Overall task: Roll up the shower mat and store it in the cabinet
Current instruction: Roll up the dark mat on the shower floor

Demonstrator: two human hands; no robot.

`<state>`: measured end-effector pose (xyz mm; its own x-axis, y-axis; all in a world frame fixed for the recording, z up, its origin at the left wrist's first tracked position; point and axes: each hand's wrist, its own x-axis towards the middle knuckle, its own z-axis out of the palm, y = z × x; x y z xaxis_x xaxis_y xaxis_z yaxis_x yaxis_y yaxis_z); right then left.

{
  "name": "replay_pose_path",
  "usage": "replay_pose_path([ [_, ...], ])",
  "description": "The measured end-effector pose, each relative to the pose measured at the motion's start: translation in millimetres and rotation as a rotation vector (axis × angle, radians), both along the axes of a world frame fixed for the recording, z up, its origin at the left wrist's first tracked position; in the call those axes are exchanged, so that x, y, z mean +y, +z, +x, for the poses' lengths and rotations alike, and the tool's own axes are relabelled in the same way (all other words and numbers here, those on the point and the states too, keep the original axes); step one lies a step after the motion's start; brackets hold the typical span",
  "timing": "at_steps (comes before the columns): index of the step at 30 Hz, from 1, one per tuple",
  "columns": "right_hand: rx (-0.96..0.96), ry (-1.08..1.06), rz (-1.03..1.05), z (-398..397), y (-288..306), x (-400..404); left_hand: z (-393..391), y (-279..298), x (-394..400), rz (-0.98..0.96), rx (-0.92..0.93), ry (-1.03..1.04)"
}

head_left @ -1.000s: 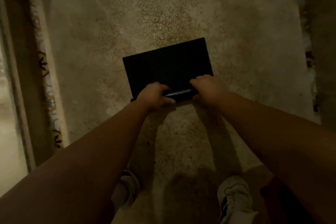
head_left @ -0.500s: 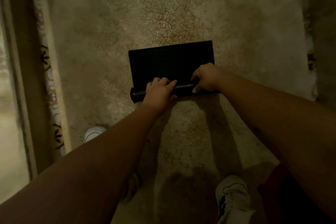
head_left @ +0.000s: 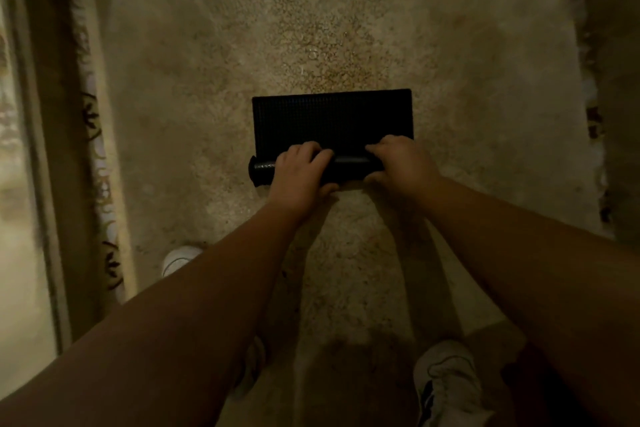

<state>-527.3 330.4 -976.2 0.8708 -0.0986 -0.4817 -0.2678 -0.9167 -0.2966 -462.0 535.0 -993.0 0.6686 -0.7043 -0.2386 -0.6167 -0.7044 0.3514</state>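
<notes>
Hands, the left hand (head_left: 299, 172) and right hand (head_left: 398, 163), are curling their fingers (head_left: 320, 155) tight around the mat (head_left: 332, 121) roll on the rug (head_left: 450, 80), keeping it from unrolling.

A pale beige, shaggy pile rug (head_left: 450, 97) covers the floor. On it lies a black, textured rubber shower mat (head_left: 332, 120), its near edge rolled into a tube. A white sneaker (head_left: 446, 381) stands on the rug nearer the viewer. A floral-patterned border (head_left: 91, 121) runs along the rug's left side.
</notes>
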Motion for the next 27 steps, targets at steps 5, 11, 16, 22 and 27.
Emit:
replay_pose_path([
  [5,0.152,-0.049,0.078,23.9,2.4,-12.0,8.5,4.3,-8.7,0.069,-0.071,-0.016],
  [11,0.222,-0.122,0.213,18.4,3.0,-17.2,12.2,9.6,-10.2,0.049,0.071,-0.022],
  [16,-0.022,0.031,-0.057,-9.2,-5.3,4.4,34.9,14.2,-16.1,0.083,0.257,0.058],
  [22,0.150,0.108,-0.004,22.6,0.2,-10.6,41.4,11.9,-10.5,0.139,0.378,0.009],
  [27,0.162,0.109,-0.031,26.2,-2.4,-10.9,9.5,2.4,-2.2,0.177,0.073,-0.103],
])
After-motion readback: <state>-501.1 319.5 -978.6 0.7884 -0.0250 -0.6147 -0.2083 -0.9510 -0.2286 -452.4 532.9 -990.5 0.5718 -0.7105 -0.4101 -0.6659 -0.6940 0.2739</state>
